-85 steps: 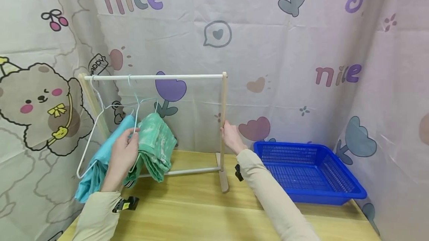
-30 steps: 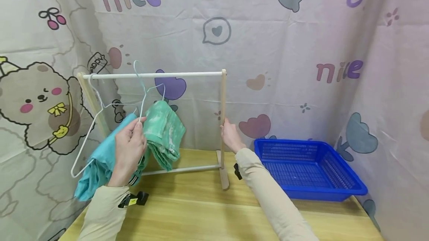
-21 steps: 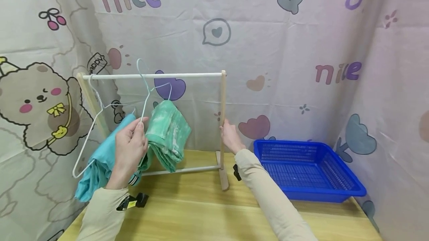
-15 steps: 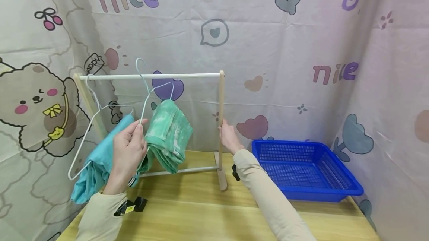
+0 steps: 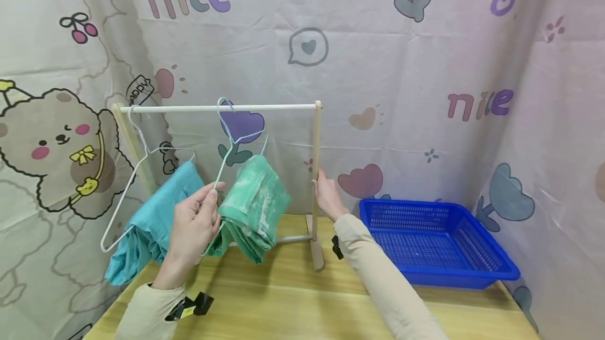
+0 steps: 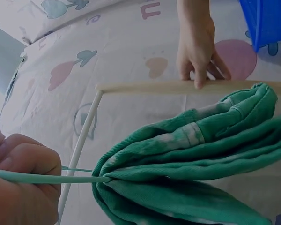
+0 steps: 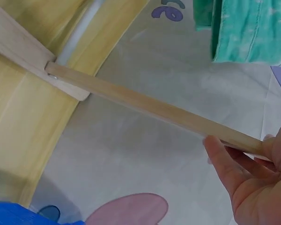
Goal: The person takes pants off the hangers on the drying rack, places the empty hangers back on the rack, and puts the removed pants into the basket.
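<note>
My left hand pinches the lower left side of a mint-green hanger. Folded over that hanger hangs a green-and-white tie-dye garment, thick layers of which fill the left wrist view. The hanger's hook overlaps the white top bar of a small clothes rack, left of its middle. My right hand grips the rack's right wooden post about halfway up; the right wrist view shows thumb and fingers around the post.
At the rack's left end a white hanger bears a folded blue garment. A blue plastic basket stands on the wooden table to the right. A printed curtain closes off the back and sides.
My left hand has lifted the mint-green hanger's hook above the bar, carried it and the green garment rightward, and lowered it to bar height. The right hand stays on the post.
</note>
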Available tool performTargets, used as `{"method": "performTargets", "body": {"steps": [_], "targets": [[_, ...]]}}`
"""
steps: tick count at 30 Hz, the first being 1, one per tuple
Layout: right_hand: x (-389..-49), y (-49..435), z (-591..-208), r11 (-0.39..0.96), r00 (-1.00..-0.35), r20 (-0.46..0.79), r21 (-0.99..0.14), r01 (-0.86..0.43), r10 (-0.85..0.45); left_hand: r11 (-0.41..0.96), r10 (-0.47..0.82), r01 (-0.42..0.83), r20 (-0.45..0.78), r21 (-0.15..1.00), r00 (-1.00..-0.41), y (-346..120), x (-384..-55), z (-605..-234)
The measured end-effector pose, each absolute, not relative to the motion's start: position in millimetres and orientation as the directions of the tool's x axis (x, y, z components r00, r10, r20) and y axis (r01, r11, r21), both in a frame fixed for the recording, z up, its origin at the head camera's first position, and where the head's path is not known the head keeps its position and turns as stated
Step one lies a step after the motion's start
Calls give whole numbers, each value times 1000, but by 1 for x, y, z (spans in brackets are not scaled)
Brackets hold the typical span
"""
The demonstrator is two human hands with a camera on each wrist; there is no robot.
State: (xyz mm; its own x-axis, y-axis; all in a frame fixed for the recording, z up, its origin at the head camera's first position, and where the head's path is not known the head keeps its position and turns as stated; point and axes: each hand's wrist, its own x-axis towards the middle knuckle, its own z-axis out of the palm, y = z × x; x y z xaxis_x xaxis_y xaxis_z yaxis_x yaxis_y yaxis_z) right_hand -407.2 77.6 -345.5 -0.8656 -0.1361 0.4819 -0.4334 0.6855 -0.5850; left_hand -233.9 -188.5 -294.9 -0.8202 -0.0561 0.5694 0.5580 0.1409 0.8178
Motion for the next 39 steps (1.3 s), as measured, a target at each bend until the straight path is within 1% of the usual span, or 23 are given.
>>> {"method": "performTargets", "body": {"steps": [5, 8, 12, 16, 21, 23, 25, 26, 28, 29, 31, 33, 36, 37, 39], "targets": [[-404, 80, -354, 672, -856, 493, -583, -458, -156, 134, -49, 522, 532, 842, -846, -181, -231, -303], [-401, 80, -360, 659, -849, 503, -586, -471, -159, 140, -46, 517, 527, 845, -849, -176, -231, -307], [-397, 78, -373, 648, -861, 487, -612, -454, -144, 147, -43, 501, 512, 853, -858, -171, -231, -311], [-392, 75, -387, 645, -883, 466, -656, -391, -61, 150, -30, 480, 489, 865, -872, -166, -232, -314], [-384, 70, -406, 608, -857, 511, -699, -375, 59, 154, -28, 482, 492, 862, -870, -161, -234, -315], [-380, 67, -414, 589, -867, 493, -724, -360, 76, 157, -35, 484, 495, 861, -868, -159, -234, -315], [-375, 63, -419, 510, -918, 393, -803, -310, 61, 159, -41, 483, 495, 861, -868, -157, -235, -314], [-372, 60, -422, 449, -944, 327, -849, -278, 33, 158, -42, 484, 496, 861, -867, -156, -235, -314], [-368, 55, -429, 310, -985, 162, -935, -171, -55, 152, -39, 488, 499, 859, -866, -154, -236, -314], [-365, 53, -432, 226, -991, 75, -969, -99, -111, 144, -36, 489, 498, 861, -866, -153, -237, -314], [-361, 48, -437, 58, -968, -70, -997, 58, -242, 133, -30, 487, 495, 863, -868, -152, -238, -314], [-359, 43, -442, -88, -912, -174, -971, 221, -371, 125, -26, 482, 489, 867, -872, -151, -238, -314], [-359, 38, -445, -280, -829, -236, -864, 417, -508, 127, -32, 476, 483, 870, -875, -151, -239, -315], [-359, 37, -445, -324, -814, -244, -828, 458, -528, 130, -37, 476, 484, 870, -874, -151, -239, -315], [-360, 36, -444, -384, -804, -244, -780, 495, -542, 135, -44, 478, 487, 868, -872, -152, -239, -315]]}}
